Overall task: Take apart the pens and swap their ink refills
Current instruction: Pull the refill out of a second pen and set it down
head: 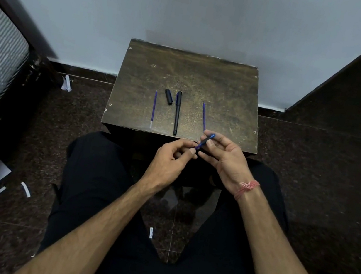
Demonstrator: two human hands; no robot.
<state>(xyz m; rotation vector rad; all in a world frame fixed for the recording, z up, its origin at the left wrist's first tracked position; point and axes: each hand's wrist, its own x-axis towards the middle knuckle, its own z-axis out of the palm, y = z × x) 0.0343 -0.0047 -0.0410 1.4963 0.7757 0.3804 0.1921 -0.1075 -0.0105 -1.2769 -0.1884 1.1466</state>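
Both hands — left hand (172, 157) and right hand (224, 155) — pinch the slim blue plastic pen barrel (205, 141) at opposite ends, seemingly for twisting, while two thin blue ink refills (153, 109) lie apart on the worn brown wooden table (219, 83).

Two thin blue ink refills are out on the small worn table: left refill (153, 109) lies straight, tip pointing away, pale end toward the near edge. Right refill (204, 116) is tilted a bit, its near end by the table's front edge. Between them sit a black pen barrel (177, 113), lengthwise, and a short black cap (169, 97) just left of its far end. A blue pen barrel (205, 141) is off the table, angled.
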